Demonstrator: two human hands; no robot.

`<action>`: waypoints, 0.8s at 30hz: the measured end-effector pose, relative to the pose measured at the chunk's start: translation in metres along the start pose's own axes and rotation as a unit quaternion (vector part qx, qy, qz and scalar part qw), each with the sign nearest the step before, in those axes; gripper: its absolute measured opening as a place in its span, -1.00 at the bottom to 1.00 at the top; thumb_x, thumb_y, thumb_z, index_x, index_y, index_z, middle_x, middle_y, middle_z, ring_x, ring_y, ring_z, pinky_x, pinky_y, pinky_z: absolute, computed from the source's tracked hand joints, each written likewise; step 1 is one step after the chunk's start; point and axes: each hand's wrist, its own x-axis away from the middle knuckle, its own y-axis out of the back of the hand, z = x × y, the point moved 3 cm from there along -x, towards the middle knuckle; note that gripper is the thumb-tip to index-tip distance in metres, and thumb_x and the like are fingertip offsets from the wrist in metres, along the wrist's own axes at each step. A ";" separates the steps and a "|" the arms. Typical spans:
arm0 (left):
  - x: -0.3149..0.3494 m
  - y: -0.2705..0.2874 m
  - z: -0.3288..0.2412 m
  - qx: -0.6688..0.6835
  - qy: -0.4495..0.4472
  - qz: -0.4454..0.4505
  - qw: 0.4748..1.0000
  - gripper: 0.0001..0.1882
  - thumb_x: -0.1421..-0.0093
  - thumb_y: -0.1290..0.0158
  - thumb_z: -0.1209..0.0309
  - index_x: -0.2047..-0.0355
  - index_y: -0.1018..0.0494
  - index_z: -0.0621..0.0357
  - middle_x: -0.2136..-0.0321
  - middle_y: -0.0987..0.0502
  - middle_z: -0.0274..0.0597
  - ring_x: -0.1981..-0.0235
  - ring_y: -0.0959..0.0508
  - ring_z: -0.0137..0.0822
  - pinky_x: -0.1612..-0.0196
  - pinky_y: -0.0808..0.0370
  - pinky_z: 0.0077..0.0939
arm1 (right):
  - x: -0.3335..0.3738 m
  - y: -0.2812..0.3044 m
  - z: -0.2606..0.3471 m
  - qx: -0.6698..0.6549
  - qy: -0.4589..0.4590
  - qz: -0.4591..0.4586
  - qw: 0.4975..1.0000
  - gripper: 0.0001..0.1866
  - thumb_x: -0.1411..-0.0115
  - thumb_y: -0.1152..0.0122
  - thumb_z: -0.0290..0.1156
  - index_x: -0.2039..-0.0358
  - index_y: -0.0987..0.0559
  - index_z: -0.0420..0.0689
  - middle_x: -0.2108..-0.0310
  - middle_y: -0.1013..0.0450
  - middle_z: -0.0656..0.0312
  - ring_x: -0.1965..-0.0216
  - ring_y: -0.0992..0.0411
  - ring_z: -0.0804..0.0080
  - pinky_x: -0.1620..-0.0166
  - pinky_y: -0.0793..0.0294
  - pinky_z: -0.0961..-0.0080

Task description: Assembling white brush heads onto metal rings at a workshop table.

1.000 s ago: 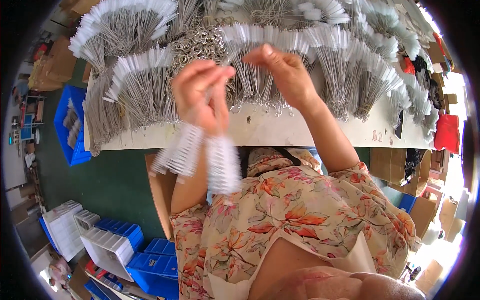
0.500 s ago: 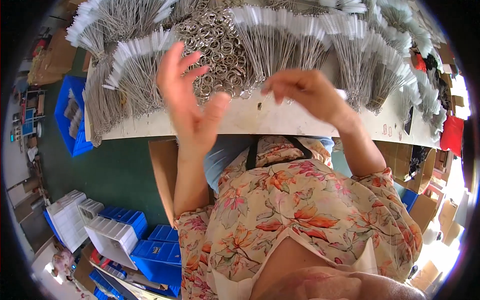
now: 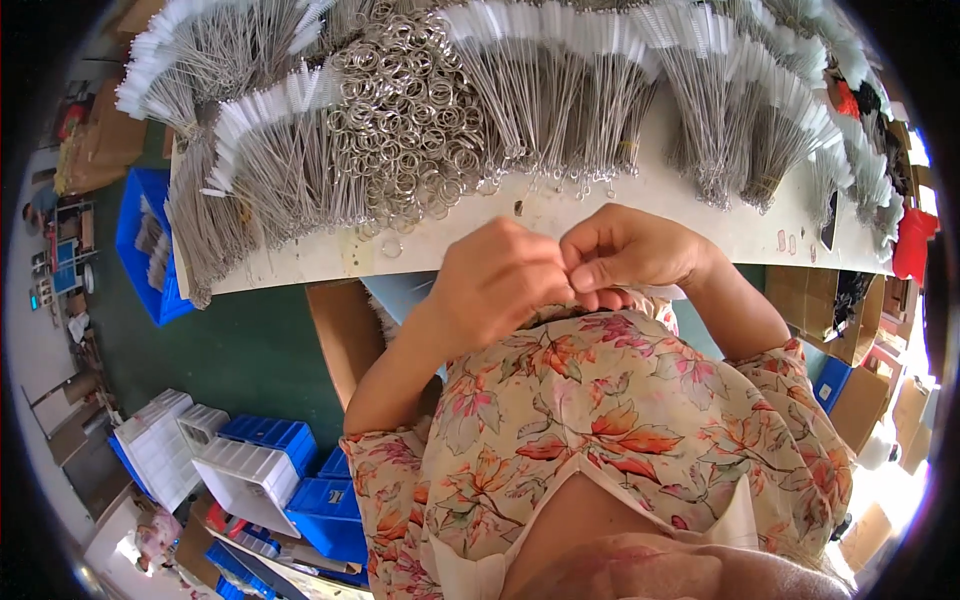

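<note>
Close together in front of my body, just off the table's near edge, my left hand point(image 3: 505, 275) and my right hand point(image 3: 632, 250) meet at the fingertips. The fingers of both are curled and pinched. Whatever lies between them is too small or hidden to make out. Below the right hand a pale sliver point(image 3: 668, 292) shows, its kind unclear. Beyond the hands lies a heap of metal split rings point(image 3: 415, 125). Thin wire-handled brushes point(image 3: 550, 90) with white bristle heads lie in rows on either side of it, their looped ends toward me.
A single ring point(image 3: 392, 247) rests near the front edge of the white table point(image 3: 470, 225). A blue crate point(image 3: 150, 245) with brushes stands off the left end. An open cardboard box point(image 3: 335, 335) is below the table. Blue and white bins point(image 3: 250, 470) stand lower left.
My left hand was raised and open over the rings; it has come down and right, its fingers closing. My right hand has drawn back from the table edge toward me, and the hands now meet.
</note>
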 end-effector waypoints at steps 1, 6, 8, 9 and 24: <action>0.000 -0.005 -0.005 -0.028 -0.052 0.001 0.998 -0.79 0.10 -0.21 0.41 0.46 -0.43 0.17 0.46 -0.45 -0.23 0.49 -0.44 -0.23 0.46 -0.40 -0.49 | 0.002 0.004 -0.005 -0.003 0.001 -0.001 1.000 -0.78 -0.21 -0.02 -0.32 0.41 -0.49 -0.23 0.58 -0.40 0.34 0.63 -0.28 0.72 0.58 -0.26 0.76; 0.001 -0.017 0.005 -0.087 -0.071 0.025 0.993 -0.78 0.10 -0.20 0.44 0.42 -0.44 0.18 0.41 -0.47 -0.21 0.44 -0.48 -0.21 0.45 -0.45 -0.42 | 0.013 0.013 -0.024 -0.037 0.016 -0.039 0.998 -0.76 -0.21 -0.03 -0.30 0.41 -0.48 -0.23 0.59 -0.37 0.34 0.63 -0.26 0.69 0.57 -0.21 0.75; 0.001 -0.010 0.019 -0.139 -0.005 0.010 0.990 -0.80 0.07 -0.17 0.45 0.39 -0.45 0.19 0.40 -0.49 -0.20 0.42 -0.49 -0.21 0.41 -0.45 -0.43 | 0.021 0.022 -0.014 0.110 0.069 -0.179 0.975 -0.81 -0.16 -0.05 -0.36 0.46 -0.49 -0.22 0.59 -0.36 0.33 0.58 -0.30 0.63 0.53 -0.26 0.68; -0.001 -0.006 0.032 -0.188 0.060 -0.001 0.980 -0.81 0.03 -0.15 0.46 0.36 -0.46 0.19 0.40 -0.50 -0.19 0.40 -0.51 -0.22 0.36 -0.45 -0.45 | 0.028 0.031 -0.016 0.196 0.129 -0.254 0.938 -0.84 -0.13 -0.06 -0.39 0.49 -0.49 -0.22 0.59 -0.37 0.33 0.56 -0.34 0.60 0.53 -0.29 0.65; -0.014 0.068 0.125 -0.401 0.190 0.010 0.896 -0.87 0.00 -0.11 0.43 0.39 -0.49 0.06 0.50 -0.44 -0.24 0.41 -0.45 -0.19 0.30 -0.36 -0.34 | 0.012 0.049 -0.075 0.769 -0.092 -0.242 0.584 -0.90 0.09 -0.06 -0.51 0.54 -0.51 -0.02 0.57 -0.40 0.28 0.48 -0.45 0.31 0.47 -0.37 0.38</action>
